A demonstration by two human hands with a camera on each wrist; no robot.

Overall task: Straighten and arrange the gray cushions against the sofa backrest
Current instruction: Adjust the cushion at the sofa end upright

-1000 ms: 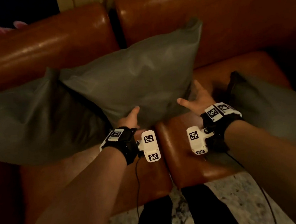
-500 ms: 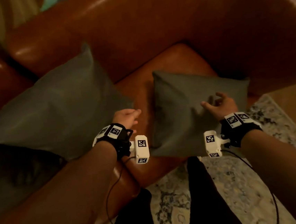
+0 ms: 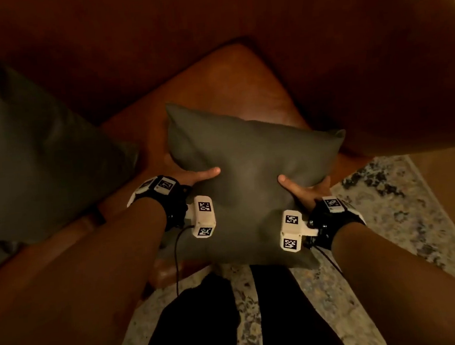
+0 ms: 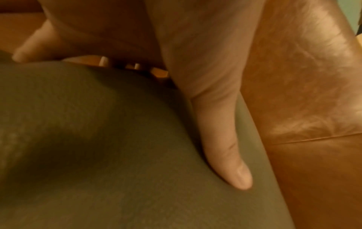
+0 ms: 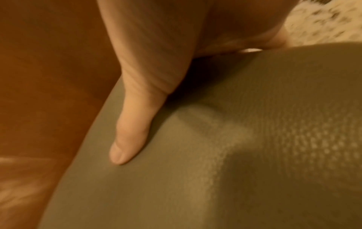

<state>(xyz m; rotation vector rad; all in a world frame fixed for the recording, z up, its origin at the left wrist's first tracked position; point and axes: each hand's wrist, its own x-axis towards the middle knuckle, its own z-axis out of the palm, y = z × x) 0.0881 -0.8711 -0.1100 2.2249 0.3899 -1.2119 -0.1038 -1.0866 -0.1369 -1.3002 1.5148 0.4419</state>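
Gray cushion (image 3: pixel 251 175) is clasped by the left hand (image 3: pixel 193 177) and right hand (image 3: pixel 307 189), above the seat's (image 3: pixel 228 80) near edge. Next move: stand it against the far backrest (image 3: pixel 205 16).

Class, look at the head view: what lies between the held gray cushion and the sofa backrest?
Only bare brown seat leather lies between the cushion and the backrest; nothing else shows in the head view.
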